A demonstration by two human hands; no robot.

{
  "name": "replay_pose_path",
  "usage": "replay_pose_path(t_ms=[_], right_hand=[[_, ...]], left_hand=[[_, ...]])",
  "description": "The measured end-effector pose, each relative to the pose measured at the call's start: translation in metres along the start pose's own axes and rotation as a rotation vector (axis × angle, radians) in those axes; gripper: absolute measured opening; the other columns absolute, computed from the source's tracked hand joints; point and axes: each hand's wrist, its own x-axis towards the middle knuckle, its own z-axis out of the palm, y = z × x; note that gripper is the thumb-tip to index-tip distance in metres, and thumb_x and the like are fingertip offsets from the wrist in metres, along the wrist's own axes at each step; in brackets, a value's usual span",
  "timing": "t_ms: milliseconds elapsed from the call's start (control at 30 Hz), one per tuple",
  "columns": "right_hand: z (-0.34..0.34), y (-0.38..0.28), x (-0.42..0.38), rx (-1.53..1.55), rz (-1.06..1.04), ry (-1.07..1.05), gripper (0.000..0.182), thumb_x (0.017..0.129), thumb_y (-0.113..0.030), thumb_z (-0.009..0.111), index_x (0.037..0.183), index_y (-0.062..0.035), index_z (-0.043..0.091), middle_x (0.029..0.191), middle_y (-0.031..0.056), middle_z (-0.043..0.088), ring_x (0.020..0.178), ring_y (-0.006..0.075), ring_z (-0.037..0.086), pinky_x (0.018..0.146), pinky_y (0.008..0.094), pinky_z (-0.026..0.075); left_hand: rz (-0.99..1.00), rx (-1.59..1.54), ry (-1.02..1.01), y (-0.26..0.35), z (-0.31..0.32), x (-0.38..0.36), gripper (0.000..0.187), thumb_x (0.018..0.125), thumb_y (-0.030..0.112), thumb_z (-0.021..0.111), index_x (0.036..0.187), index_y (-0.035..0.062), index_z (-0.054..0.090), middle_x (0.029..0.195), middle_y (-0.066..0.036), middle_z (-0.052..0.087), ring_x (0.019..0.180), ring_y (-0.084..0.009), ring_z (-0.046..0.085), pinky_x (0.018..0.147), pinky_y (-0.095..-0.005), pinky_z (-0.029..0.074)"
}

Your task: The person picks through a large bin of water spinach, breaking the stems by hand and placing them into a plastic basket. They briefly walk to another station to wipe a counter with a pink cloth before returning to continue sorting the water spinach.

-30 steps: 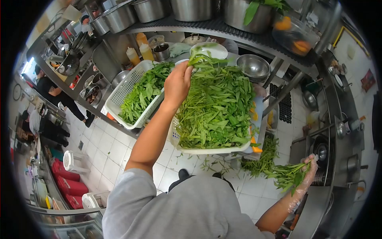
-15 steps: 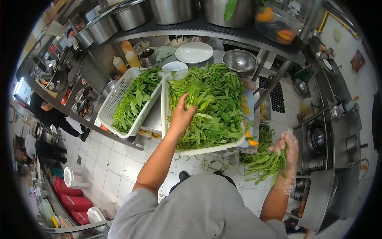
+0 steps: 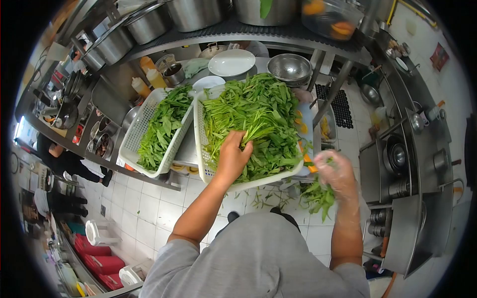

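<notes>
A large white basket (image 3: 202,161) is heaped with leafy green stems (image 3: 271,107). Over its near left part, my bare left hand (image 3: 234,155) pinches a small bunch of the stems between thumb and fingers. My right hand (image 3: 337,173), in a clear plastic glove, is off the basket's right corner, blurred, its fingers curled. Leafy greens (image 3: 318,197) hang just below it; whether its fingers grip them is unclear. A narrower white basket (image 3: 130,147) with more greens (image 3: 166,126) stands to the left.
Behind the baskets are a white oval plate (image 3: 231,63), a metal colander (image 3: 289,67) and sauce bottles (image 3: 156,79). A shelf (image 3: 238,39) with steel pots crosses above. Cut leaves lie on the tiled floor (image 3: 169,211). Another person (image 3: 74,161) stands far left.
My left hand has moved slightly right and down, with stems pinched. My right hand has moved up and left toward the large basket. The view has shifted a little.
</notes>
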Motion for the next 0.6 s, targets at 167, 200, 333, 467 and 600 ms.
replay_pose_path(t_ms=[167,200,333,467,600], right_hand=[[0.044,0.002,0.038,-0.679,-0.882,0.108,0.013,0.076,-0.009,0.065,0.089,-0.0093,0.064,0.065,0.0038,0.057,0.056,0.0162,0.056,0.048,0.0283,0.043],[0.05,0.002,0.044,-0.681,-0.877,0.112,0.013,0.076,-0.009,0.065,0.089,-0.0093,0.064,0.065,0.0038,0.057,0.056,0.0162,0.056,0.048,0.0283,0.043],[0.061,0.014,0.071,-1.108,-0.95,-0.014,0.014,0.069,-0.008,0.064,0.082,-0.0121,0.062,0.065,0.0056,0.056,0.06,0.0218,0.059,0.05,0.0334,0.047],[0.068,0.02,0.08,-1.149,-1.02,-0.131,0.011,0.066,-0.009,0.062,0.075,-0.0123,0.058,0.066,0.0048,0.055,0.061,0.0211,0.059,0.049,0.0346,0.047],[0.07,0.031,0.083,-1.118,-0.998,-0.213,0.009,0.066,-0.011,0.063,0.074,-0.0128,0.058,0.063,0.0056,0.054,0.062,0.0221,0.06,0.048,0.035,0.047]], left_hand=[[0.074,-0.018,-0.039,0.008,0.005,-0.005,0.02,0.078,0.005,0.063,0.096,-0.0041,0.059,0.084,-0.018,0.056,0.076,-0.0347,0.056,0.067,-0.0376,0.045],[0.049,-0.031,-0.08,0.01,0.006,-0.007,0.019,0.078,0.004,0.062,0.095,-0.004,0.059,0.083,-0.018,0.055,0.075,-0.0346,0.056,0.067,-0.0377,0.045],[0.041,-0.118,-0.14,0.017,0.008,-0.013,0.013,0.079,0.005,0.06,0.088,-0.0037,0.06,0.079,-0.018,0.054,0.073,-0.0343,0.054,0.066,-0.0385,0.044],[0.038,-0.124,-0.214,0.013,0.007,-0.018,0.01,0.079,0.005,0.06,0.084,-0.0041,0.059,0.077,-0.017,0.053,0.07,-0.0342,0.053,0.064,-0.0389,0.043],[0.057,-0.059,-0.244,0.009,0.008,-0.023,0.009,0.079,0.005,0.06,0.08,-0.0036,0.058,0.079,-0.016,0.054,0.069,-0.0343,0.053,0.063,-0.04,0.044]])
